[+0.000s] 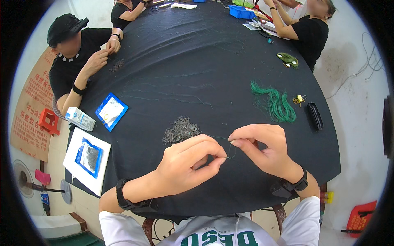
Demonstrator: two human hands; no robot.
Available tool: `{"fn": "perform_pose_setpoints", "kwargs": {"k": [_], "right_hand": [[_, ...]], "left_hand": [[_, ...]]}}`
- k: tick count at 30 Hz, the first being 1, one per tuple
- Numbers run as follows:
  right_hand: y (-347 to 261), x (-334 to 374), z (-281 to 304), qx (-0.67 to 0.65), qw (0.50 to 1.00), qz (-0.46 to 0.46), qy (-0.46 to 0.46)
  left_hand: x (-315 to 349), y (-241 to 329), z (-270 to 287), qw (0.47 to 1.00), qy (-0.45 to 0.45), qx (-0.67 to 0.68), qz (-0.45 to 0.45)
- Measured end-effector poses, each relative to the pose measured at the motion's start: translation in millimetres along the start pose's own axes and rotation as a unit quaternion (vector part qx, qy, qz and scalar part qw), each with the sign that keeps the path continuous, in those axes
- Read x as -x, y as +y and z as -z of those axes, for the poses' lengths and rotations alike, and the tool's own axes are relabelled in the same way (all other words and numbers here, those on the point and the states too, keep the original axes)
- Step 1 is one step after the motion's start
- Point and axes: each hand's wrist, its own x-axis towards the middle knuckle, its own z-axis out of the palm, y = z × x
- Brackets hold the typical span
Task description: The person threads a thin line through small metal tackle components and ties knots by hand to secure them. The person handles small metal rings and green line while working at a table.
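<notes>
A thin green line (232, 155) runs in a small loop between my two hands. My left hand (191, 164) pinches it between thumb and forefinger; whether a hook is also in that pinch is too small to tell. Just to the right and slightly higher, my right hand (262, 145) closes thumb and forefinger on the same line. Beyond my left hand lies a pile of small dark fish hooks (180, 130) on the black tablecloth (164, 106). A bundle of green line (277, 102) is spread out past my right hand.
At the left are a blue-edged packet (111, 111), a small carton (80, 119) and a white board (74, 164) bearing another packet (88, 157). Gold clips (299, 99) and a black case (315, 116) lie right. Other people sit around the table, one person (78, 53) at far left.
</notes>
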Motion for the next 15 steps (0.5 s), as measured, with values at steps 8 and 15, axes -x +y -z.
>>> {"fn": "perform_pose_setpoints", "kwargs": {"k": [8,15], "right_hand": [[1.8,1.3,-2.4,-0.083,0.993,-0.076,-0.043],[1.2,4.9,-9.7,-0.156,0.978,-0.119,-0.067]], "left_hand": [[0.1,0.8,2.0,0.998,0.010,0.064,0.021],[2.6,-3.0,-0.5,0.990,0.054,0.120,0.045]]}}
